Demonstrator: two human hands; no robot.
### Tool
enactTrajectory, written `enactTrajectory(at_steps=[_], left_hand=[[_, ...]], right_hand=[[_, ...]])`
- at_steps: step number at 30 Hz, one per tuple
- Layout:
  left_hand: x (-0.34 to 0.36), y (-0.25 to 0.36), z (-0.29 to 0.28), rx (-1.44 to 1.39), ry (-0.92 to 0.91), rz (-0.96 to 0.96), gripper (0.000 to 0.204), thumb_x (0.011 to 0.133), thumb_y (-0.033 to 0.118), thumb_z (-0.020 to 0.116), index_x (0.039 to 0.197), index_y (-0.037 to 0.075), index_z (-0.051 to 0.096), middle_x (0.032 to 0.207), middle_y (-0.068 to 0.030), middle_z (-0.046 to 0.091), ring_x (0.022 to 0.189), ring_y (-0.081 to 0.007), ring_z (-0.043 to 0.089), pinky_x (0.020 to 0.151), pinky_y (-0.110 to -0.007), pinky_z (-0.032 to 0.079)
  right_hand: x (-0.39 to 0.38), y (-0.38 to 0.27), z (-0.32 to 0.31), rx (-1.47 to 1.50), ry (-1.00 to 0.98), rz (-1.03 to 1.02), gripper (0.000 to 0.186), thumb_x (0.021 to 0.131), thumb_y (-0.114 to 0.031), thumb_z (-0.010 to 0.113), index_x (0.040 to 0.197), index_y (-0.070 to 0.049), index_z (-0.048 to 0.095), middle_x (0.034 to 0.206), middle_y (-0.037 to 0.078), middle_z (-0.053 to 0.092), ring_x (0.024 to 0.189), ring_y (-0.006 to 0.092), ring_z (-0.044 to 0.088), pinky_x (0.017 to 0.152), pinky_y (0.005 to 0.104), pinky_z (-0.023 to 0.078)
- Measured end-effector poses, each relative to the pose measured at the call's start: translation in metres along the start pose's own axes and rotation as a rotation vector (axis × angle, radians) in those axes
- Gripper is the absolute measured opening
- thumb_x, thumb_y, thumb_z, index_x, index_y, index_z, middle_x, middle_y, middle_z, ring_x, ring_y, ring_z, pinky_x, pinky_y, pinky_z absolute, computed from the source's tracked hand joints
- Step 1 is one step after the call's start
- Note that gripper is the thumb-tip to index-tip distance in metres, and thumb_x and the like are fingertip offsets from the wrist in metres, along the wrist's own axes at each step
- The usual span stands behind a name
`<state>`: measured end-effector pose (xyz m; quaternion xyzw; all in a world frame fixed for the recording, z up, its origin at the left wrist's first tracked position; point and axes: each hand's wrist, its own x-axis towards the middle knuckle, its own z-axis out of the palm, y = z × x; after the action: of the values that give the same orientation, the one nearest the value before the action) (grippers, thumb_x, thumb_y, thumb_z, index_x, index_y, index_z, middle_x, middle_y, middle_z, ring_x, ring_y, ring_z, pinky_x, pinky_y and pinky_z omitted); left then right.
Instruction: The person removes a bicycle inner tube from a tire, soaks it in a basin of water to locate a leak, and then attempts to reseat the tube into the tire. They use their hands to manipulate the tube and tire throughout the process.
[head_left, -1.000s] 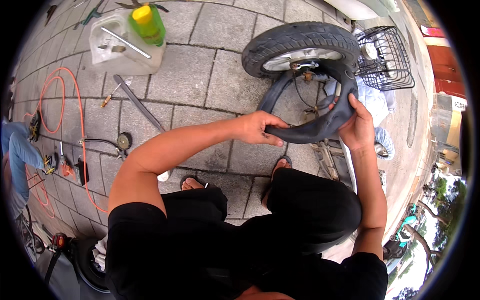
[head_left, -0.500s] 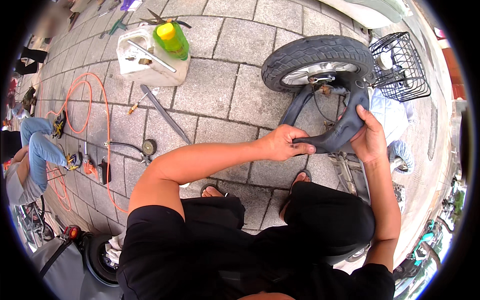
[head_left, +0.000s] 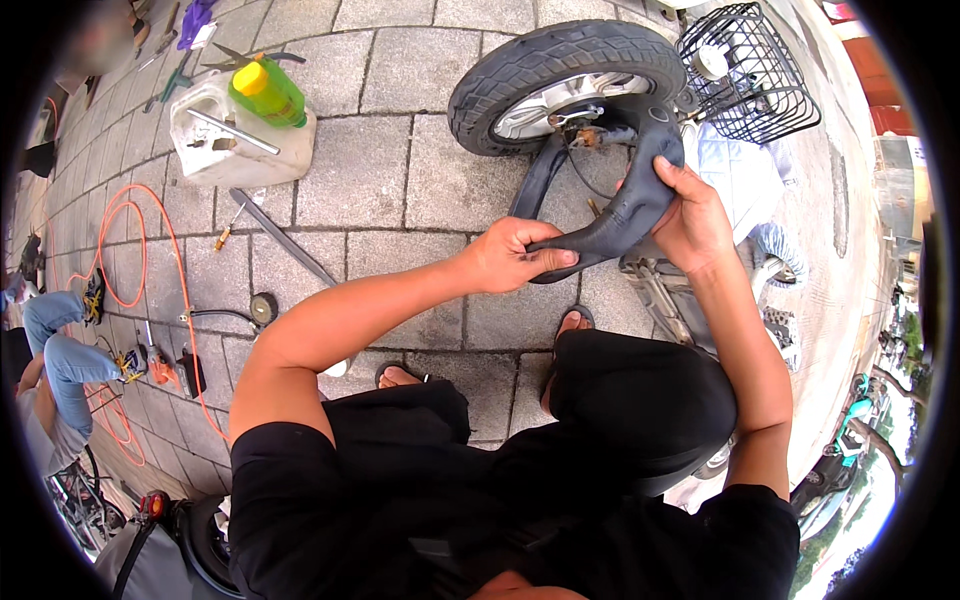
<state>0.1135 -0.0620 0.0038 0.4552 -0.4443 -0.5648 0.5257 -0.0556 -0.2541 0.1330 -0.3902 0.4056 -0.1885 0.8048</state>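
Observation:
A black rubber inner tube (head_left: 625, 215) is stretched loosely between my hands, dented and creased along the held section, its far part hanging in a loop. My left hand (head_left: 510, 258) is closed on the tube's lower left part, thumb pressed on top. My right hand (head_left: 700, 225) grips the right side, thumb on the upper surface and the other fingers mostly hidden behind it. Just beyond the tube is a motorbike wheel (head_left: 560, 50) with a treaded tyre and silver rim, attached to a tipped vehicle with a wire basket (head_left: 770, 90) and pale cloth.
On the paving (head_left: 430, 170) lie a grey strip (head_left: 290, 240), a pressure gauge (head_left: 263, 310) and an orange hose (head_left: 165, 215). A plastic jerrycan (head_left: 205, 150) carries a green bottle (head_left: 278, 100). Another person in jeans (head_left: 70, 370) sits at the left.
Both hands keep hold of the tube, which has shifted and bent slightly between them. The whole scene has moved in the picture as my head moved.

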Motion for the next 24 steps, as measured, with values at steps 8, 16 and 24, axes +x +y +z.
enactTrajectory(at_steps=[8,16,24], left_hand=[[0.001,-0.002,0.003,-0.004,0.036,-0.009,0.032,0.099,0.033,0.079,0.109,0.002,0.078,0.076,0.0046,0.062,0.071,-0.0029,0.051,0.06,-0.025,0.042],[0.0,0.001,0.001,0.007,0.076,-0.024,0.034,0.097,0.033,0.081,0.11,0.002,0.078,0.079,0.0026,0.067,0.072,-0.0032,0.055,0.063,-0.024,0.046],[-0.002,0.004,-0.003,0.012,0.081,-0.051,0.034,0.097,0.032,0.082,0.11,0.001,0.077,0.079,0.0015,0.069,0.071,-0.004,0.055,0.063,-0.025,0.047]], right_hand=[[0.002,-0.001,-0.005,-0.004,-0.047,-0.001,0.028,0.105,-0.019,0.063,0.125,0.0,0.06,0.107,0.018,0.074,0.101,0.0318,0.075,0.094,0.0486,0.061],[-0.001,-0.001,0.005,0.019,-0.018,-0.016,0.025,0.105,-0.019,0.064,0.121,0.0,0.061,0.106,0.017,0.074,0.103,0.032,0.074,0.097,0.0497,0.059],[0.0,0.0,0.01,0.025,-0.026,-0.02,0.026,0.105,-0.018,0.064,0.122,0.001,0.061,0.108,0.016,0.074,0.104,0.0327,0.074,0.097,0.05,0.059]])
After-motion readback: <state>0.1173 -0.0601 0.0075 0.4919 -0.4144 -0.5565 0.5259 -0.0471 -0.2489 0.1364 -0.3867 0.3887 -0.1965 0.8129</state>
